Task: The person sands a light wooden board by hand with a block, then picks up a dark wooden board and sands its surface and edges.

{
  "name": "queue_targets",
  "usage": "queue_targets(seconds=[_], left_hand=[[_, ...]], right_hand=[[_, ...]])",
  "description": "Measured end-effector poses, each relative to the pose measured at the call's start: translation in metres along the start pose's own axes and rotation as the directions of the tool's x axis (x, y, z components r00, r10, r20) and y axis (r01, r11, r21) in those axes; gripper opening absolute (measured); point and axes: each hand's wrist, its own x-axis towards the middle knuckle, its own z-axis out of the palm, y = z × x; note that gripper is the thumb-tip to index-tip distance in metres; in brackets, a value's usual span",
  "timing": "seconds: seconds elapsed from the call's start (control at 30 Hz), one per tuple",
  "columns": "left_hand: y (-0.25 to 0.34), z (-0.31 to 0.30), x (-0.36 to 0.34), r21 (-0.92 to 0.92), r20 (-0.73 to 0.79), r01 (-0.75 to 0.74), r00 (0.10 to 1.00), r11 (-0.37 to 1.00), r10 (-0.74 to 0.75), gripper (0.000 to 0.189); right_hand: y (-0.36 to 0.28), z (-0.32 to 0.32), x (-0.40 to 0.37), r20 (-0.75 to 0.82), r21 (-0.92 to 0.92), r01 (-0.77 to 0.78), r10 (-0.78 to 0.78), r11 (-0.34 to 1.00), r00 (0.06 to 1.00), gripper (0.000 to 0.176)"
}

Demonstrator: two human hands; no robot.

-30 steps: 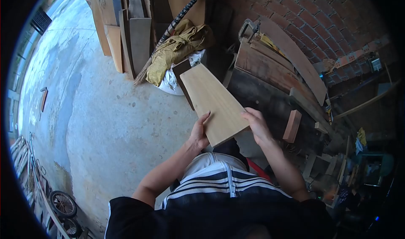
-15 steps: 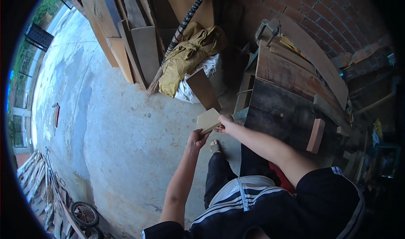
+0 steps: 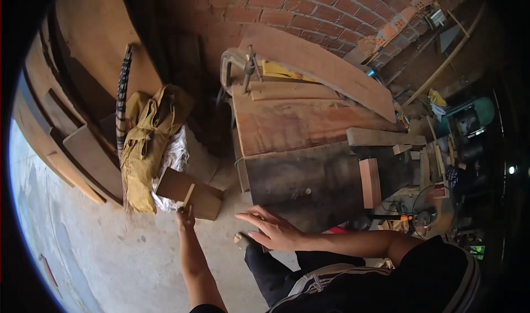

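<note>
My left hand (image 3: 186, 218) is closed on a small wooden board (image 3: 189, 195), whose narrow pale edge faces me. How far its broad face extends is hard to make out against the brown panel (image 3: 175, 184) behind it. My right hand (image 3: 273, 229) is off the board, its fingers stretched out and holding nothing. It hovers by the near left corner of the dark workbench top (image 3: 298, 183).
On the bench are a reddish wood block (image 3: 370, 183), a grey wood bar (image 3: 381, 137), a clamp (image 3: 249, 70) and a long curved plank (image 3: 326, 67). Yellow sacking (image 3: 144, 147), a broom handle (image 3: 123, 92) and leaning boards (image 3: 91, 153) stand to the left.
My right hand has let go of the board and opened. My left hand has carried the board left, turning it edge-on. The view has swung right towards the bench.
</note>
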Motion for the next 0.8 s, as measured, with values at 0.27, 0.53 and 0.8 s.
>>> queue_targets(seconds=[0.27, 0.53, 0.8], left_hand=[[0.018, 0.024, -0.025, 0.212, -0.1, -0.308, 0.937, 0.927, 0.334, 0.048], [-0.07, 0.05, -0.164, 0.471, -0.009, 0.061, 0.998, 0.88, -0.064, 0.021], [-0.117, 0.108, -0.268, 0.686, 0.461, -0.567, 0.824, -0.457, -0.33, 0.036]], right_hand=[[0.063, -0.103, 0.008, -0.275, 0.275, -0.07, 0.148, 0.959, 0.95, 0.042], [0.224, -0.309, 0.055, -0.311, 0.833, 0.554, 0.825, -0.003, 0.472, 0.06], [0.266, -0.357, 0.062, -0.302, 0.806, 0.578, 0.75, -0.128, 0.588, 0.084]])
